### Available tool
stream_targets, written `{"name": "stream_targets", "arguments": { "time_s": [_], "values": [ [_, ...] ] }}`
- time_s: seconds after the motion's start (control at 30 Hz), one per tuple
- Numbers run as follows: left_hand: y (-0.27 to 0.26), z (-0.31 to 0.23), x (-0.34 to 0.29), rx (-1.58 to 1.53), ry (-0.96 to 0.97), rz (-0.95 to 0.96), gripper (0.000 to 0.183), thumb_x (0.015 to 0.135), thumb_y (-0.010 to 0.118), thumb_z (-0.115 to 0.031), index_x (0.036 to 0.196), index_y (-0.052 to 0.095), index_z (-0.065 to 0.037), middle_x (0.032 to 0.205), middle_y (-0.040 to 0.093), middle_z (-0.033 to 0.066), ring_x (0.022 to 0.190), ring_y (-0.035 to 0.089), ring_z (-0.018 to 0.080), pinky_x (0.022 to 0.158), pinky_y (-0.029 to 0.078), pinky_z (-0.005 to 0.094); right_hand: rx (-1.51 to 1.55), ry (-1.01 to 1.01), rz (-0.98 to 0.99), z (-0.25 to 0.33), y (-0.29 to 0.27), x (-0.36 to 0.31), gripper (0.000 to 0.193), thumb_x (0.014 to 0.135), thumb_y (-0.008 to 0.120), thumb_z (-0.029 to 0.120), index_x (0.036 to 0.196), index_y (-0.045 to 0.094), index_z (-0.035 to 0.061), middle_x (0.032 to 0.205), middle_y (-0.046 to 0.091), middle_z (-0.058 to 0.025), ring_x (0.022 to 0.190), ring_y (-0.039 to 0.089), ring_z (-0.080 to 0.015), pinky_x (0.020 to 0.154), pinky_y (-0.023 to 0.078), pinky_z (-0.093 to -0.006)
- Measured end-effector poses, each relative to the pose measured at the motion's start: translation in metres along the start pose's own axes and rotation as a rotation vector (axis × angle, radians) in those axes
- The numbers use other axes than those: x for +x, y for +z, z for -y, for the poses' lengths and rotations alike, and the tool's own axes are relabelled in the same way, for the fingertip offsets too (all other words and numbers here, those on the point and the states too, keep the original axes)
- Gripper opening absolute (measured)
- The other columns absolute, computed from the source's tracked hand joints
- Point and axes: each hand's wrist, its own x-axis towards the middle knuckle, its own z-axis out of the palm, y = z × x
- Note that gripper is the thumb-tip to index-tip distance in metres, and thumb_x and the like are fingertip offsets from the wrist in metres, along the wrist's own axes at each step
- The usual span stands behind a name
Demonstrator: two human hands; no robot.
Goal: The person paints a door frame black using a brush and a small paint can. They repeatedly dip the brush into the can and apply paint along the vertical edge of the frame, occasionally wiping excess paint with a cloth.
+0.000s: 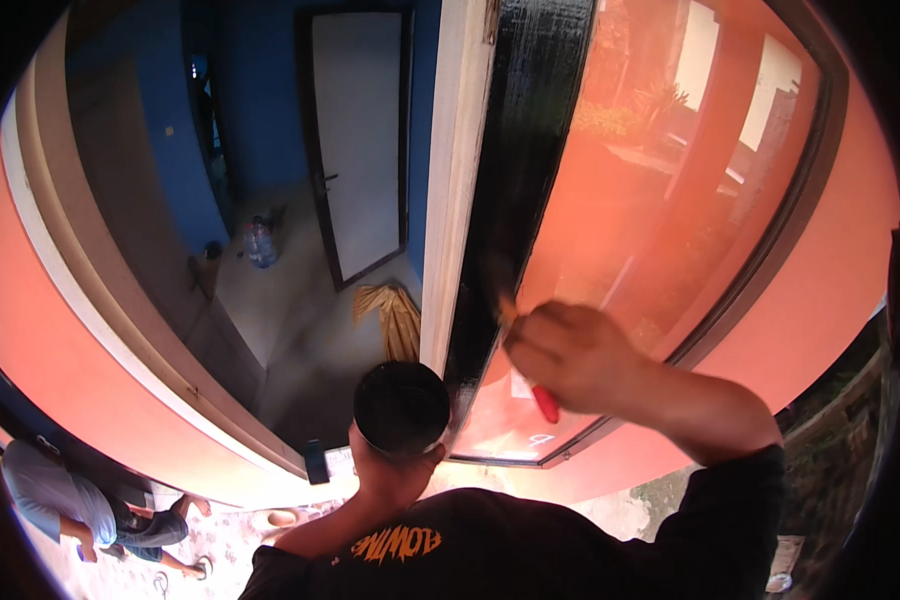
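My right hand (570, 355) is closed round a paintbrush, whose red handle (545, 404) sticks out below the fist. The brush's tip is blurred and lies against a broad upright frame post (530, 120), coated in glossy black. Beside the post is a large window pane (660, 220) with orange-tinted reflections. Lower and to the left, my left hand (382, 480) grips a round open paint container (403, 454) from beneath, thumb at its near right side. Its inside looks black, and the paint level cannot be made out.
An open doorway lies left of the post, with a brown door leaf (145, 250) at its left. Inside are a white door (360, 140), a plastic water jug (260, 243) and a gold cloth (398, 315). Another person (80, 500) is at the lower left, near a sandal (205, 568).
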Motion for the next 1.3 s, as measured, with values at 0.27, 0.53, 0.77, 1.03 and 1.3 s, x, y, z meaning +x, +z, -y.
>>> {"name": "stream_targets", "arguments": {
  "time_s": [0.27,0.53,0.77,1.03,1.3],
  "values": [
    [0.000,-0.012,-0.006,-0.190,0.085,-0.023,0.070,0.094,0.043,-0.065,0.145,0.049,-0.018,0.135,0.061,0.0107,0.125,0.059,0.0344,0.076,0.060,0.0454,0.265,0.150,-0.232,-0.032,-0.031,0.027,0.020,0.078,0.073,-0.010,0.090,0.064,0.0034,0.086,0.064,-0.0118,0.079,0.067,-0.0292,0.069,0.056,-0.0356],
    [-0.008,-0.012,-0.015,-0.101,0.231,0.033,0.062,0.096,0.048,-0.054,0.146,0.046,-0.017,0.139,0.055,0.0149,0.127,0.053,0.0382,0.082,0.060,0.0482,-0.311,-0.036,-0.498,-0.054,-0.085,0.070,0.014,0.081,0.074,0.004,0.092,0.067,0.0046,0.093,0.066,-0.0088,0.083,0.067,-0.0242,0.069,0.054,-0.0321],
    [-0.015,-0.031,-0.015,-0.211,0.151,0.025,0.073,0.091,0.049,-0.067,0.146,0.047,-0.019,0.138,0.058,0.0115,0.127,0.056,0.0390,0.080,0.060,0.0490,0.014,-0.025,-0.014,0.032,0.059,-0.025,0.022,0.067,0.070,0.018,0.088,0.063,0.0129,0.095,0.059,-0.0043,0.078,0.064,-0.0191,0.065,0.054,-0.0308],
    [-0.026,-0.049,-0.010,-0.316,0.130,0.111,0.064,0.097,0.050,-0.058,0.147,0.047,-0.018,0.146,0.050,0.0162,0.136,0.046,0.0403,0.088,0.058,0.0530,0.157,0.176,0.004,0.027,0.054,-0.014,0.022,0.075,0.068,0.010,0.096,0.065,0.0096,0.098,0.064,-0.0062,0.085,0.066,-0.0221,0.070,0.057,-0.0331],
    [-0.034,-0.051,0.003,-0.288,0.067,0.139,0.063,0.096,0.050,-0.057,0.147,0.047,-0.019,0.147,0.050,0.0155,0.136,0.045,0.0398,0.090,0.057,0.0525,-0.205,0.076,-0.555,-0.005,-0.046,0.052,0.022,0.072,0.079,-0.005,0.087,0.066,0.0025,0.088,0.064,-0.0107,0.077,0.066,-0.0265,0.063,0.054,-0.0337]
  ]
}}
